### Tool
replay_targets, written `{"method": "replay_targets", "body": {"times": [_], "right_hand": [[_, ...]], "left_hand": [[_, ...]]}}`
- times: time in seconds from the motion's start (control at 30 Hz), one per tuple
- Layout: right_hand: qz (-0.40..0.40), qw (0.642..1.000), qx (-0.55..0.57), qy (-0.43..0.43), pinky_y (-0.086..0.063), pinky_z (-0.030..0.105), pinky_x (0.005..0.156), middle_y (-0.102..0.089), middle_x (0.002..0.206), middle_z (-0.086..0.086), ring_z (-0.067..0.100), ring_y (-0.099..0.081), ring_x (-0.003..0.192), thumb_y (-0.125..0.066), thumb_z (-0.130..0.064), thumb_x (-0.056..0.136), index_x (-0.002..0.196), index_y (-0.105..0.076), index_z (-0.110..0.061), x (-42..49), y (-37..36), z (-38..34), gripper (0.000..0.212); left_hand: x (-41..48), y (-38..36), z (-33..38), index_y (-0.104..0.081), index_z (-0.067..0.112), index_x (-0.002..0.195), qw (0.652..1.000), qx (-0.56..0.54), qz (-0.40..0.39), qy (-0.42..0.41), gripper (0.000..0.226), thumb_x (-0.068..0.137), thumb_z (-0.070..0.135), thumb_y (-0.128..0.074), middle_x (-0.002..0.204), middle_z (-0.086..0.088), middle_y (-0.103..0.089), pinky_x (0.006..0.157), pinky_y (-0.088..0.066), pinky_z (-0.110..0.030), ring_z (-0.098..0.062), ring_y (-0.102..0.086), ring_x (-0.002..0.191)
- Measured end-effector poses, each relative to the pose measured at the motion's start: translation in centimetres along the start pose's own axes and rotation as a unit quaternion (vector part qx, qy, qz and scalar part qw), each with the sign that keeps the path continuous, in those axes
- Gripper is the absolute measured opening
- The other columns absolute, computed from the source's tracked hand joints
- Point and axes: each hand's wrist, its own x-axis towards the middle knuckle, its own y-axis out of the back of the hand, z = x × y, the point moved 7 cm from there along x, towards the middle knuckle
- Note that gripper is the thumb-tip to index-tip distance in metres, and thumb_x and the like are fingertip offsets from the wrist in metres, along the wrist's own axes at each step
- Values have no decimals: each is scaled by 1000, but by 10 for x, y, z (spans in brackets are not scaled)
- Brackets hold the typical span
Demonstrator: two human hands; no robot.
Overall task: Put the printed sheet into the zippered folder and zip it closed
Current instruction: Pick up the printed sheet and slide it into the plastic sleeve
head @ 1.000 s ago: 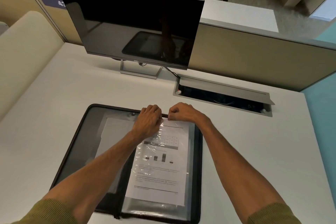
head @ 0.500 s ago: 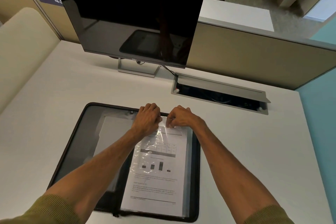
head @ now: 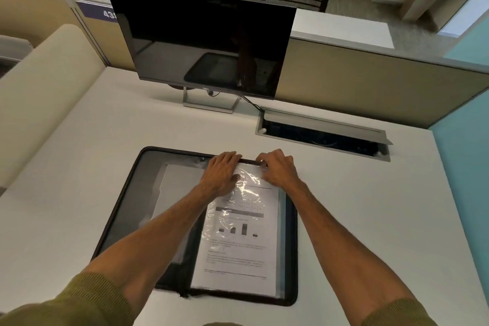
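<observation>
A black zippered folder [head: 124, 209] lies open flat on the white desk. Its right half holds a clear plastic sleeve with the printed sheet [head: 238, 254] inside, a bar chart and text showing through. My left hand [head: 221, 173] and my right hand [head: 276, 169] sit side by side at the sleeve's top edge, fingers curled over the crinkled plastic. The fingertips are hidden from me, so the exact pinch is unclear. A second pale sheet [head: 174, 188] shows in the folder's left half.
A dark monitor [head: 203, 42] on a metal stand rises just behind the folder. To its right is an open cable hatch [head: 322, 133] sunk in the desk. Beige partitions [head: 370, 82] bound the desk at the back and left.
The sheet sits a little deeper in the sleeve. Both hands stay at the top edge, and the head camera has tilted so more of the room behind shows.
</observation>
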Motion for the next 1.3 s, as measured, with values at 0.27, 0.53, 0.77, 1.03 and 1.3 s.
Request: {"method": "replay_targets", "body": {"times": [0.27, 0.53, 0.77, 1.03, 1.3], "right_hand": [[55, 997, 58, 7, -46, 49, 109, -66, 134, 4, 27, -54, 131, -73, -18, 89, 138, -65, -22, -75, -13, -7, 50], [71, 994, 67, 41, -32, 54, 120, -53, 152, -1, 22, -41, 146, -72, -17, 89, 141, -61, -26, -136, -62, -45, 54], [62, 996, 37, 59, -13, 53, 131, -25, 174, 3, 24, -20, 161, -63, -17, 98, 160, -39, -28, -164, -98, -95, 68], [124, 991, 45, 25, -24, 54, 127, -43, 165, 5, 25, -35, 155, -58, -20, 101, 153, -52, -21, -159, -109, -140, 53], [108, 994, -17, -15, -36, 55, 122, -38, 167, 9, 30, -37, 154, -60, -31, 103, 155, -48, -20, -149, -133, -162, 54]], "left_hand": [[-64, -14, 6, -13, 20, 170, 999, 6, -42, 22, 77, 107, 38, -53, 179, -7, -8, 133, -9, -57, -30, -8, 165], [-161, -14, -3, -20, 18, 169, 996, -8, 19, 85, 71, 109, 38, -51, 177, -7, -20, 133, -17, -53, -29, -18, 164], [-221, 9, -63, -29, 13, 164, 980, 7, 65, 187, 71, 101, 27, -56, 174, -14, -25, 131, -20, -57, -35, -21, 162], [-269, 30, -161, -39, 8, 155, 941, 17, 118, 316, 63, 96, 25, -55, 154, -26, -47, 110, -45, -64, -48, -49, 137], [-284, 41, -200, -43, 12, 150, 937, -78, 110, 323, 47, 104, 19, -52, 132, -24, -58, 92, -55, -56, -43, -59, 115]]}}
